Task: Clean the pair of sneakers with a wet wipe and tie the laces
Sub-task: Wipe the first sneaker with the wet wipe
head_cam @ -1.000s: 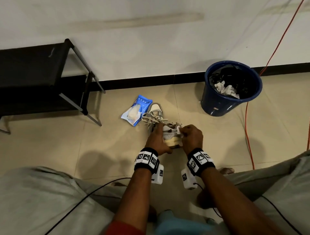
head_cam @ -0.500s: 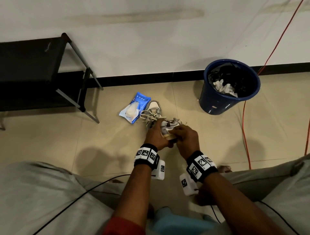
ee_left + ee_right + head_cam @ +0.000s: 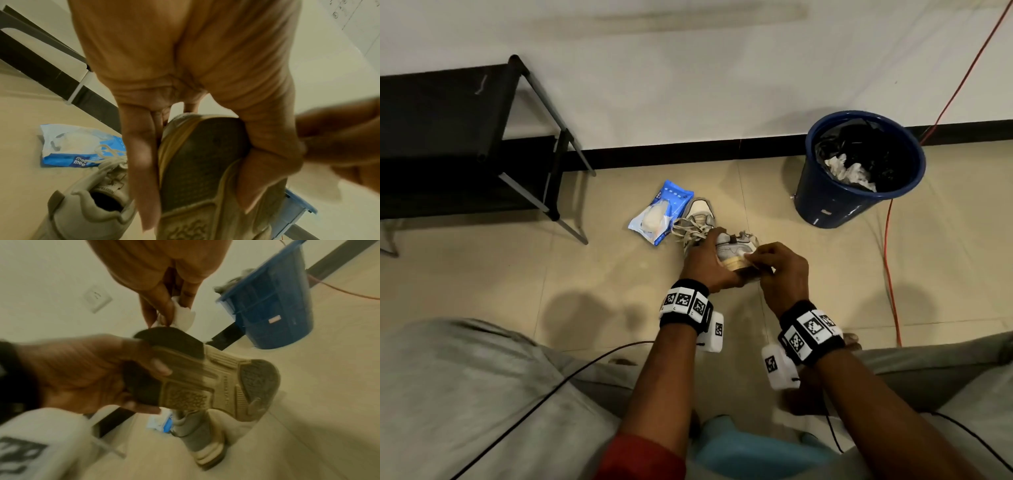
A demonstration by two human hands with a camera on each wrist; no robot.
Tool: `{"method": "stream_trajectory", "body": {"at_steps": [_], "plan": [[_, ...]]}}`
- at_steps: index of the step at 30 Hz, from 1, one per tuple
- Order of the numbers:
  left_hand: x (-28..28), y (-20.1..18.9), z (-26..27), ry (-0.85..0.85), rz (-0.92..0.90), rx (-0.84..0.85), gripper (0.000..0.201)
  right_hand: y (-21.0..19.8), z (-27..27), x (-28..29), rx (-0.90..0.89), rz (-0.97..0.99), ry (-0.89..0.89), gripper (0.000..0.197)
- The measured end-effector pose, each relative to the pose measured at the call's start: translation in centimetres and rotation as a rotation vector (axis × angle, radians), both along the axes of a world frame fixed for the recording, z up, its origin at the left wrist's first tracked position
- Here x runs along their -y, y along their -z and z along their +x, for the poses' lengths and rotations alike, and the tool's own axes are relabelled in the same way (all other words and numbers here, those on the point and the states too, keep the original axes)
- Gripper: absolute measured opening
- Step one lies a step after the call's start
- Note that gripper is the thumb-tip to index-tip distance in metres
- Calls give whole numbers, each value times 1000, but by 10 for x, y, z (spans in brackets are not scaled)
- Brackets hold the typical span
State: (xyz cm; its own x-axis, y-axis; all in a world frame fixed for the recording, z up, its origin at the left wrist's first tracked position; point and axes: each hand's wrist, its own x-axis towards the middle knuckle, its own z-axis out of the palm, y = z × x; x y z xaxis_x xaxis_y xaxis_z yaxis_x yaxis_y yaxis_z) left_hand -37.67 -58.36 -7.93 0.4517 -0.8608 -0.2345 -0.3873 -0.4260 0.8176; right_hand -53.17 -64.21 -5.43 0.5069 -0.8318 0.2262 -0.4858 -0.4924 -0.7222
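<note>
Here, above the tiled floor [image 3: 482, 274], the left hand [image 3: 703, 262] grips one sneaker [image 3: 734, 248] off the ground, fingers and thumb curled round its heel end, the sole [image 3: 216, 382] turned down and toward the person. The right hand [image 3: 782, 270] pinches a white wet wipe [image 3: 183, 316] between thumb and fingers, pressed against the side of the held sneaker near the sole's edge; the wrist views are blurred, so the exact contact spot is unclear. The second sneaker [image 3: 697, 219] stands upright on the floor just beyond the left hand, its laces [image 3: 688, 229] lying loose across the top. A blue wipes packet [image 3: 661, 216] lies on the floor touching or just beside that shoe. A blue bucket [image 3: 835, 202] with crumpled white wipes inside stands to the right near the wall, an orange cable [image 3: 892, 274] trailing past it. A black rack [image 3: 448, 137] sits at far left.
</note>
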Motion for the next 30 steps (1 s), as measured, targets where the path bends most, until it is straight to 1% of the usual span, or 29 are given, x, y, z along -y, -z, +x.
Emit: {"method": "stream_trajectory", "body": {"at_steps": [2,3,4,6,8,9,11,12,14,15,17,19,21,23,25,27,29,30], "plan": [[0,3,2,5,2,-26,112,-10,1,-14,-19,-104,-138,31],[0,2,2,6,-2,-34,118,-9,0,-14,-43,-132,-165,33],[0,0,2,-7,-10,-48,123,-3,-2,-7,-44,-127,-141,34],[1,0,5,-47,-38,-93,129,8,-5,10,24,-15,36,32],[3,1,8,-55,-71,-108,126,13,-8,11,129,91,188,32],[7,-3,9,-40,-82,-97,123,10,-6,7,166,89,204,30],[12,-5,11,-19,-84,-82,113,-2,5,-2,214,50,99,23],[13,-5,9,-23,-86,-85,108,-7,10,-5,196,-4,10,19],[16,-5,9,-34,-93,-80,101,-9,14,-8,89,-159,-139,25],[16,-5,8,-36,-91,-82,99,-7,13,-8,52,-220,-164,24],[17,-2,9,-44,-95,-84,92,-3,10,-1,54,-250,-106,19],[15,-3,10,-50,-88,-81,88,-1,8,4,100,-203,19,22],[14,-6,10,-48,-75,-54,89,-3,12,5,144,-157,36,26],[13,-7,12,-50,-49,-67,89,0,14,7,133,-159,21,27],[9,-6,16,-42,-14,-76,95,6,10,9,141,-117,75,27],[4,-9,17,-30,40,-4,98,10,7,10,146,-38,141,24],[4,-11,16,-4,84,83,91,9,14,3,87,38,78,19],[5,-12,15,3,95,114,87,9,18,-4,58,27,18,18]]}}
